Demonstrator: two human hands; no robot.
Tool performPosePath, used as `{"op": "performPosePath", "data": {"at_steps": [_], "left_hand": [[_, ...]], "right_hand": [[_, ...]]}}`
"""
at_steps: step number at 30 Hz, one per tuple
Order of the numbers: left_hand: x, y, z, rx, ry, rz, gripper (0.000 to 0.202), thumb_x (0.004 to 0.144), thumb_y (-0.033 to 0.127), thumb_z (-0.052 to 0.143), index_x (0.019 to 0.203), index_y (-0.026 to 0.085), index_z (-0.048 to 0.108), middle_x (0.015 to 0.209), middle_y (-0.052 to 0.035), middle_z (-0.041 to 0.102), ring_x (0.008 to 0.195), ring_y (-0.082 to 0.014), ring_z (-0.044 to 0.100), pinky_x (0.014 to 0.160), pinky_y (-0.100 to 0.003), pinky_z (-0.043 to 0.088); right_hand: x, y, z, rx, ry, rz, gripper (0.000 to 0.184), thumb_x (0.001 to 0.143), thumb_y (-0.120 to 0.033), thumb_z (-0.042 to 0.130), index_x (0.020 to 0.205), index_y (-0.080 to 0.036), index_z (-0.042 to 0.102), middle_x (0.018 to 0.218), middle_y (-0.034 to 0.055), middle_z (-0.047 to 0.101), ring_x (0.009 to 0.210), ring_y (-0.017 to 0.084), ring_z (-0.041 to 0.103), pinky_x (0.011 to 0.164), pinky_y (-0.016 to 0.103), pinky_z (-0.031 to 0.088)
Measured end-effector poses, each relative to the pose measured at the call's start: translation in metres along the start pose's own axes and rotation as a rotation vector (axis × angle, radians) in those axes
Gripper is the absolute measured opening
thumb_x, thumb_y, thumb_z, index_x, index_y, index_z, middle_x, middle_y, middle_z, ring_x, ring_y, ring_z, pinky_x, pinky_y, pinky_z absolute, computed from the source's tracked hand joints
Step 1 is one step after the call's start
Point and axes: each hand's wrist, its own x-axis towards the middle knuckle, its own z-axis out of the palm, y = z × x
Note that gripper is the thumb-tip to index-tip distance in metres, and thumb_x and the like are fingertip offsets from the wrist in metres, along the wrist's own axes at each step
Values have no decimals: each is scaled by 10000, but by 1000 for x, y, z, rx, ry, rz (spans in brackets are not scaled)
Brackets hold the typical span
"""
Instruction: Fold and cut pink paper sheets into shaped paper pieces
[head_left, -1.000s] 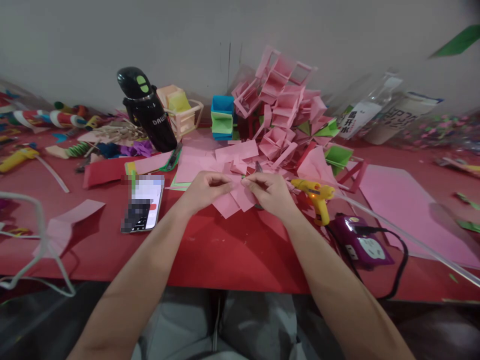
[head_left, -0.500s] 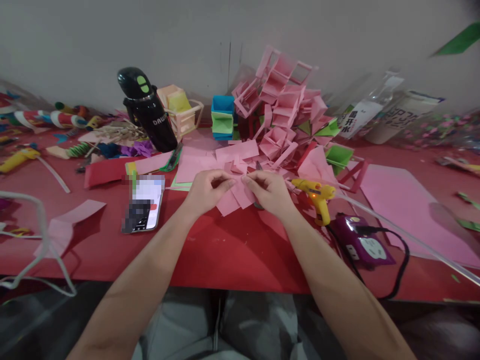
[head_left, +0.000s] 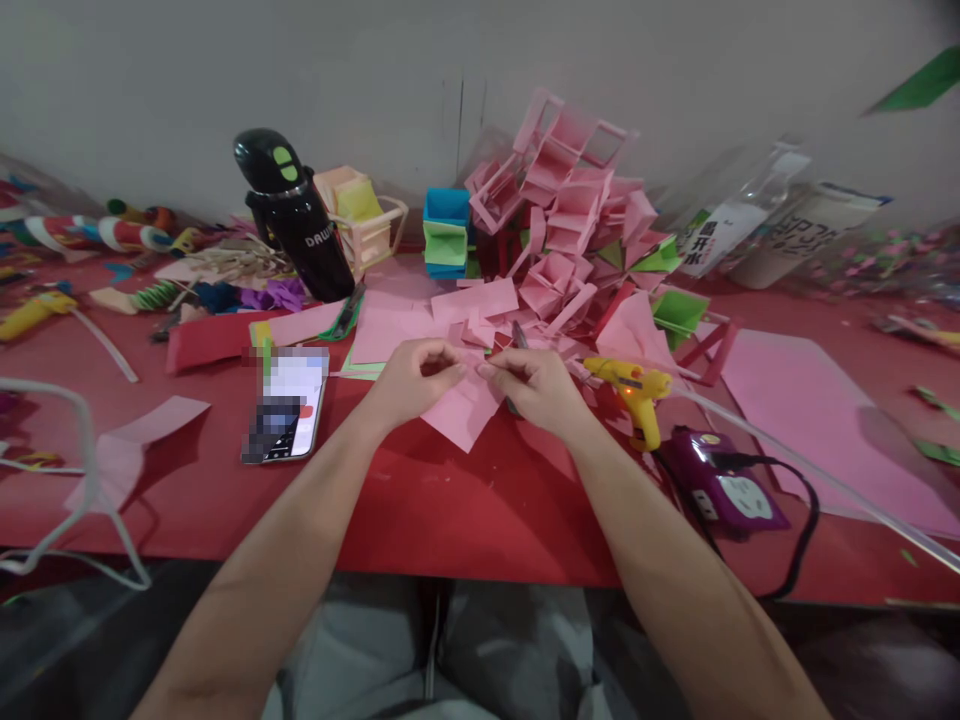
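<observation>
Both my hands meet over a red table [head_left: 465, 510], pinching a small pink paper square [head_left: 463, 412] between them. My left hand [head_left: 412, 378] grips its left edge with thumb and fingers closed. My right hand [head_left: 534, 388] pinches the right edge, fingers curled. The paper hangs below the hands with a corner pointing down towards me. Loose pink paper pieces [head_left: 442, 318] lie just behind the hands. A pile of folded pink paper frames [head_left: 566, 215] rises behind those.
A phone [head_left: 289, 415] lies left of my hands. A black bottle [head_left: 296, 220] stands behind it. A yellow glue gun [head_left: 636, 392] and a purple power strip [head_left: 724, 488] sit to the right. A large pink sheet [head_left: 817, 420] lies far right. Blue and green paper boxes [head_left: 445, 235] stand at the back.
The pink paper has been turned between my hands and now hangs lower, with one corner pointing down. The hands have stayed in nearly the same place.
</observation>
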Motion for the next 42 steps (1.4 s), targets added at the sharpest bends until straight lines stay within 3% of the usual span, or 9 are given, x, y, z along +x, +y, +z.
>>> {"op": "performPosePath", "data": {"at_steps": [5, 11, 17, 23, 28, 31, 36, 39, 42], "left_hand": [[-1, 0, 2, 7, -24, 24, 192, 845, 295, 652, 710, 158, 661, 704, -20, 662, 674, -137, 573, 645, -264, 450], [0, -2, -4, -3, 93, 28, 266, 841, 317, 643, 632, 178, 553, 609, 18, 517, 599, -120, 444, 578, -263, 367], [0, 0, -3, 40, 21, 26, 205, 865, 329, 630, 744, 164, 637, 701, -14, 616, 650, -132, 514, 612, -262, 402], [1, -4, -3, 95, 92, 71, 175, 874, 291, 606, 745, 173, 606, 684, 2, 578, 639, -126, 495, 614, -262, 390], [1, -2, -3, 115, -32, 52, 169, 876, 291, 590, 768, 172, 643, 722, -14, 633, 669, -138, 530, 634, -269, 403], [1, -4, -2, 120, 34, 55, 152, 860, 269, 604, 751, 175, 653, 734, -22, 660, 695, -148, 564, 671, -280, 430], [3, -13, -3, 13, 204, 0, 204, 863, 368, 666, 802, 176, 696, 784, -32, 697, 724, -153, 597, 669, -274, 469], [4, -18, -5, -148, 145, -102, 294, 821, 466, 723, 848, 174, 704, 805, -36, 708, 734, -160, 622, 653, -275, 500], [4, -20, -7, -252, 62, -168, 305, 756, 435, 788, 866, 163, 704, 825, -46, 720, 763, -171, 652, 692, -293, 537]], "right_hand": [[-1, 0, 2, 67, -93, 42, 347, 868, -459, 672, 702, -154, 682, 620, -11, 563, 588, 109, 456, 563, 259, 363], [0, 1, 3, 64, -6, 32, 348, 905, -464, 621, 718, -172, 645, 607, -21, 542, 569, 109, 432, 558, 264, 360], [1, 0, 0, 22, -18, -3, 385, 911, -465, 614, 659, -175, 604, 566, -32, 490, 558, 104, 412, 559, 265, 347], [0, 0, 6, 173, -18, 42, 338, 892, -474, 643, 739, -174, 640, 624, -19, 583, 568, 104, 477, 572, 260, 389], [0, -3, 6, 116, 6, -5, 303, 885, -404, 645, 685, -177, 619, 601, -14, 577, 574, 111, 480, 576, 263, 401], [0, -6, 8, 182, 3, 40, 297, 858, -453, 680, 751, -175, 676, 644, -6, 602, 589, 114, 490, 571, 262, 402], [3, -4, 13, 243, 36, 93, 422, 812, -554, 708, 660, -193, 551, 605, -31, 492, 585, 110, 443, 554, 256, 383], [5, 6, 12, 234, 138, 69, 440, 850, -543, 664, 633, -203, 487, 598, -34, 461, 584, 110, 409, 556, 261, 351], [7, 14, 9, 247, 218, 76, 413, 856, -495, 672, 643, -211, 462, 590, -51, 399, 570, 106, 372, 562, 266, 332]]}}
